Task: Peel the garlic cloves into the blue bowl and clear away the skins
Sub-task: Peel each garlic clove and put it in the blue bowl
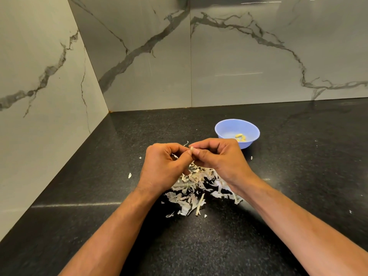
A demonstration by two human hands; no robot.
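**Hands meet over the skin pile, a garlic clove pinched between them**

Forearms come in from the bottom corners and converge at mid-frame above the black speckled stone counter (79, 196). The left hand (163, 166) is turned with its back toward the camera, fingers curled inward and the thumb and forefinger tips brought together at the right, where they pinch a small pale garlic clove (192, 150). The right hand (221, 156) mirrors it: knuckles raised, fingers bent, thumb and forefinger closed on the same clove from the other side. The two sets of fingertips touch or nearly touch around it, so only a sliver of the clove shows. A thin curl of skin sticks up just above the fingertips.

Directly below the hands, and partly hidden by the wrists, lies a loose heap of papery white garlic skins (195, 194), spreading toward the camera. A few stray flakes lie apart on the counter to either side of it.

The round pale-blue plastic bowl (229, 126) stands behind the right hand, its near rim hidden by the knuckles. A few yellowish peeled cloves (241, 137) rest on its bottom.

Grey-veined marble wall tiles (239, 66) rise behind the counter and along the left side, meeting in a corner.
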